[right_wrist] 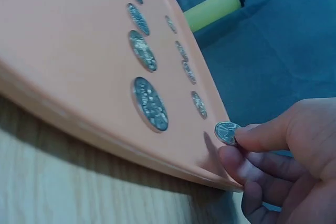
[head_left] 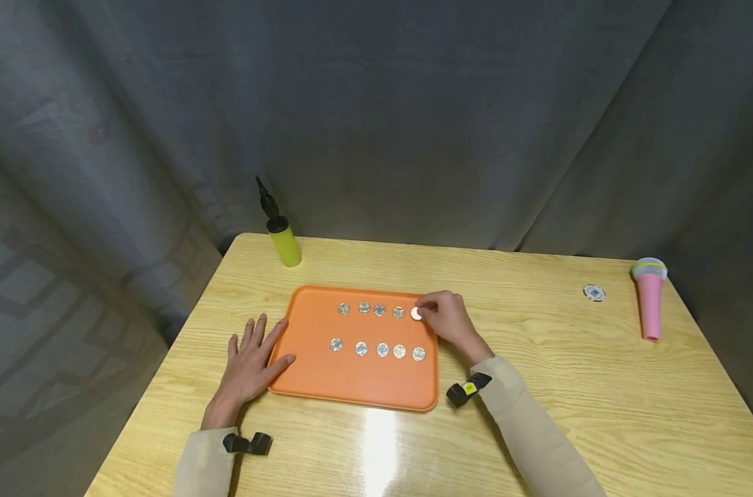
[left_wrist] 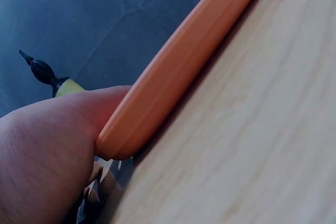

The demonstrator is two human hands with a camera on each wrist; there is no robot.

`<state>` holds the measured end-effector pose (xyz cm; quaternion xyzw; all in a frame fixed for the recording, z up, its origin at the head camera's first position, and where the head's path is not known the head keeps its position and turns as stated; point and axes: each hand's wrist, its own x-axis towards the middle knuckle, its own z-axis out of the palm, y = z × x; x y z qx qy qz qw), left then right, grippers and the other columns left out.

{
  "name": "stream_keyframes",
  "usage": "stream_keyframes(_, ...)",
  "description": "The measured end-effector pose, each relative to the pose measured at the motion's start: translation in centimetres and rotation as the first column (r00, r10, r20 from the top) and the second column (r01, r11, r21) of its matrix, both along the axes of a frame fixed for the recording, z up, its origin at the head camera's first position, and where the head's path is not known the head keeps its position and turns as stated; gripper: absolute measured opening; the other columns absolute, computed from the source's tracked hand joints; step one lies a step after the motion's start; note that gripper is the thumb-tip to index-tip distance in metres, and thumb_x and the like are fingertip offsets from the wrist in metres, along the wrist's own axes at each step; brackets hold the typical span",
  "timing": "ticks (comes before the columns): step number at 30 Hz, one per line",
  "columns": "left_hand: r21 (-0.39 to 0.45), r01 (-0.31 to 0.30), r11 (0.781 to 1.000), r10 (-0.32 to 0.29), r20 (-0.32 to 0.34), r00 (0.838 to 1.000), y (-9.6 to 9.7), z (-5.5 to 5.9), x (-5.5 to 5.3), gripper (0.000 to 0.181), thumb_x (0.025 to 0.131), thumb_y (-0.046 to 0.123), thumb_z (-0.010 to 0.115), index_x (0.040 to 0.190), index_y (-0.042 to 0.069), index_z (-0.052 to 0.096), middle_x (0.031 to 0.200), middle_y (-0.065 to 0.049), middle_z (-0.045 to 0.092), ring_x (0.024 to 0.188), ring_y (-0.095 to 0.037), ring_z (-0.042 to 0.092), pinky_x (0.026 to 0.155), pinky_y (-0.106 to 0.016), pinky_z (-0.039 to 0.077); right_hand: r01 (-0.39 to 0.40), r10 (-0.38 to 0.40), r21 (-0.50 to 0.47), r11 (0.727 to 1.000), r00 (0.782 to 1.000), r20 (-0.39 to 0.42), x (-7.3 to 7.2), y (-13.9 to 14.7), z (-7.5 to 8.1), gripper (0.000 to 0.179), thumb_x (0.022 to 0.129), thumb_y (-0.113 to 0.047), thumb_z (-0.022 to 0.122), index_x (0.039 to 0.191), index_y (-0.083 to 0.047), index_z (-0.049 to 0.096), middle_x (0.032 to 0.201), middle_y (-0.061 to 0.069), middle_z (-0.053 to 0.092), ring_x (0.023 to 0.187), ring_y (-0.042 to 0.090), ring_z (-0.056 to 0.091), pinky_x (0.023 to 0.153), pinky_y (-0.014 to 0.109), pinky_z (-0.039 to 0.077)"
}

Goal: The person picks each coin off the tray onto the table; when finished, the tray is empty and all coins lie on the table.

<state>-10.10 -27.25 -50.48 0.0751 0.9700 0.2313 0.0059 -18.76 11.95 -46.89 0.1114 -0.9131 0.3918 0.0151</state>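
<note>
Beside nine coins [head_left: 382, 350], one hand [head_left: 447, 317] pinches another [right_wrist: 225, 132].

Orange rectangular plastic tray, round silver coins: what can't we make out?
Designs on the round silver metal coins: head view, too small to read.
Same coins: left wrist view, hidden by the outer wall of the orange rectangular plastic tray.
Part of that tray: right wrist view, cut off by the left edge.
One side of the pinched coin: right wrist view, covered by the fingertips of the right hand.
</note>
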Motion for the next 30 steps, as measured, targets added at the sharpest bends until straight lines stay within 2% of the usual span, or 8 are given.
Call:
stream_keyframes(6, 0.007, -0.003, 1.000, 0.003, 0.003, 1.000, 0.1, 0.0, 0.0, 0.074, 0.095, 0.048, 0.061, 0.158, 0.021, 0.033, 0.167, -0.026, 0.014, 0.154, -0.052, 0.005, 0.115, -0.074, 0.000, 0.019, -0.016, -0.096, 0.995, 0.999, 0.031, 0.0, 0.8, 0.0, 0.009, 0.087, -0.003, 0.072, 0.094, -0.002, 0.079, 0.090, 0.015, 0.078, 0.071, 0.014, 0.067, 0.062, 0.021, 0.051)
stream_keyframes(15, 0.004, -0.001, 1.000, 0.001, 0.002, 1.000, 0.0, 0.0, 0.0, 0.074, 0.095, 0.047, 0.061, 0.158, 0.020, 0.033, 0.167, -0.027, 0.014, 0.154, -0.052, 0.005, 0.115, -0.074, 0.000, 0.076, -0.063, -0.141, 0.987, 0.993, 0.098, 0.3, 2.1, 0.0, 0.012, 0.090, -0.002, 0.068, 0.096, -0.002, 0.079, 0.089, 0.014, 0.078, 0.069, 0.009, 0.067, 0.063, 0.019, 0.051)
stream_keyframes(30, 0.008, -0.005, 1.000, 0.005, 0.002, 1.000, 0.0, 0.0, 0.1, 0.074, 0.095, 0.048, 0.061, 0.158, 0.019, 0.034, 0.166, -0.027, 0.014, 0.153, -0.053, 0.006, 0.115, -0.074, 0.000, 0.131, -0.096, -0.211, 0.969, 0.981, 0.172, 0.5, 6.4, -0.5, 0.014, 0.090, 0.000, 0.068, 0.101, 0.007, 0.075, 0.089, 0.023, 0.075, 0.067, 0.009, 0.067, 0.062, 0.017, 0.052)
